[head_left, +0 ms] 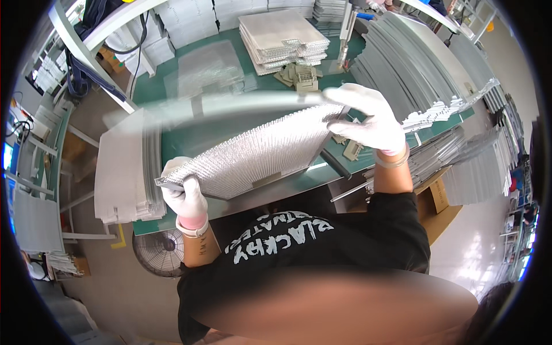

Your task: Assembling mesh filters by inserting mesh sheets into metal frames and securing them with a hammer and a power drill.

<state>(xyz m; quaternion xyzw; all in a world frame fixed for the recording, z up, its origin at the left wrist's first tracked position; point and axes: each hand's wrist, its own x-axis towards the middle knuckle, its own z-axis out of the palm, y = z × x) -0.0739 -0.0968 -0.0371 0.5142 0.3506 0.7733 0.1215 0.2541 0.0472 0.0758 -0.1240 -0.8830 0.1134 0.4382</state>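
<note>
A silvery panel with fine pleated ridges [261,152] is held tilted above the front of the green worktable [256,195]. My left hand [187,198], in a white glove, is closed round its lower left end, thumb on the near face. At the upper right end my right hand [374,121], also gloved, grips the panel between thumb and fingers. Just behind the panel's top edge runs a pale, motion-smeared sheet [230,109]; whether it is joined to the panel I cannot tell. Beyond lie several beige plastic parts [300,76]; a few more are near my right hand.
Stacked pale panels stand at the table's left edge [123,167], at the back [282,34] and along the right [402,63]. Clear plastic sheets [204,69] lie back left. A floor fan [158,253] is below at left, a cardboard box [434,201] at right.
</note>
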